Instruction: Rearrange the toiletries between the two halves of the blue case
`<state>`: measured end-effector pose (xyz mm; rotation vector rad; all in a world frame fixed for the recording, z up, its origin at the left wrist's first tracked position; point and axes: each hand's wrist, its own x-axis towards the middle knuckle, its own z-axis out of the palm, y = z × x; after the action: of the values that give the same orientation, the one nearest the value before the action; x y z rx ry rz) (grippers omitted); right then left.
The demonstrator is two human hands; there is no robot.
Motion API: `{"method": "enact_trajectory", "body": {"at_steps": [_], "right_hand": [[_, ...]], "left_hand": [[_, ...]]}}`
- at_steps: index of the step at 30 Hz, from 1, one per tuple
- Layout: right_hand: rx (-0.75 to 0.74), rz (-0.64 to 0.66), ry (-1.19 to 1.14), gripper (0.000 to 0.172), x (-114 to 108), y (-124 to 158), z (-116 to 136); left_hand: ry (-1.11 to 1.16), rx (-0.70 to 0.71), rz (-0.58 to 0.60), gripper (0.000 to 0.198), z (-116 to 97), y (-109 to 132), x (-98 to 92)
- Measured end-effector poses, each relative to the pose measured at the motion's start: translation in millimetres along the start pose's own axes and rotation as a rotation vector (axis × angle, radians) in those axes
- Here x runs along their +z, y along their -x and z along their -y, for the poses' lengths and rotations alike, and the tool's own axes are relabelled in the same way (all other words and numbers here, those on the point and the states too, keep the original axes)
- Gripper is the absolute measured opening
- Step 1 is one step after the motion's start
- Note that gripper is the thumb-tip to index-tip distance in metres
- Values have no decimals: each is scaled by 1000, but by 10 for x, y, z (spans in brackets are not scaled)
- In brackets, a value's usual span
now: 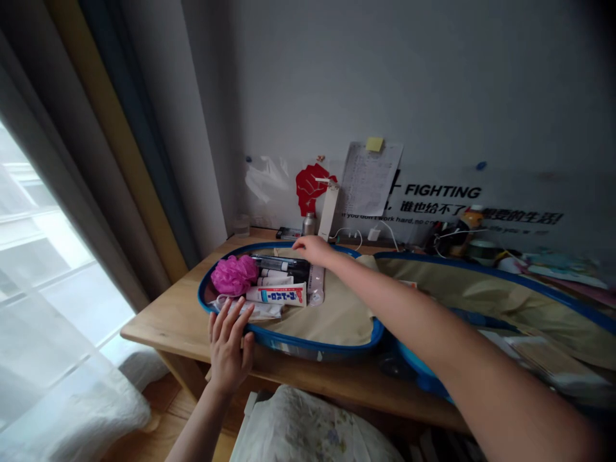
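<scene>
A blue-rimmed zip case [337,321] with a beige lining lies unfolded on the wooden desk. My left hand [230,343] rests over its near left rim, fingers stretched out and fingertips by a white packet [262,310]. Across the case, my right hand [312,249] is at the far rim with its fingers bent and close together; whatever may be between them is hidden. Between the hands lie a pink bath puff [234,276], a toothpaste tube [279,294], smaller white tubes [275,280], a dark long pack [276,263] and a clear slim pack [316,287].
The case's other half [481,276] spreads to the right, holding flat packets [553,359]. Behind stand a metal bottle [308,224], a white upright stand [328,212], a charger [373,234] with cables and a clear cup [242,225]. A floral-covered seat [312,427] sits in front.
</scene>
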<state>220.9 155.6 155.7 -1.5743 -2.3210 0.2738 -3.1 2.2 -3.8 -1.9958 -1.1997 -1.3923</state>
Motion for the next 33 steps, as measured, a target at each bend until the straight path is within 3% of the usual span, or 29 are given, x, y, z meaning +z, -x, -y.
{"method": "enact_trajectory", "body": {"at_steps": [3,6,8,11,15,19,27,33], "right_hand": [[63,-65,-43,28,-372,102,-363],[134,-71,-72,27,-757,375,-809],[174,-8,-78,26,-970,639,-1101],[238,185,-76,23,-1143,1082,-1470],[302,413,-51,25,-1075,1601,-1761],[318,476,2,32,-891,1879,-1853],[337,545,109,39,-798,1927,-1875],[372,554,130,27,-762,1944,-1845]], "left_hand": [[5,-5,5,53,2,7,-1],[14,0,-8,54,-7,-9,-10],[20,5,-14,55,-15,-25,-18],[21,6,-17,56,-23,-41,-23],[23,6,-25,54,-20,-37,-18],[29,-21,-30,51,-16,-27,-13],[39,-35,-37,48,-42,-44,-24],[25,-53,-12,44,-38,-30,-25]]}}
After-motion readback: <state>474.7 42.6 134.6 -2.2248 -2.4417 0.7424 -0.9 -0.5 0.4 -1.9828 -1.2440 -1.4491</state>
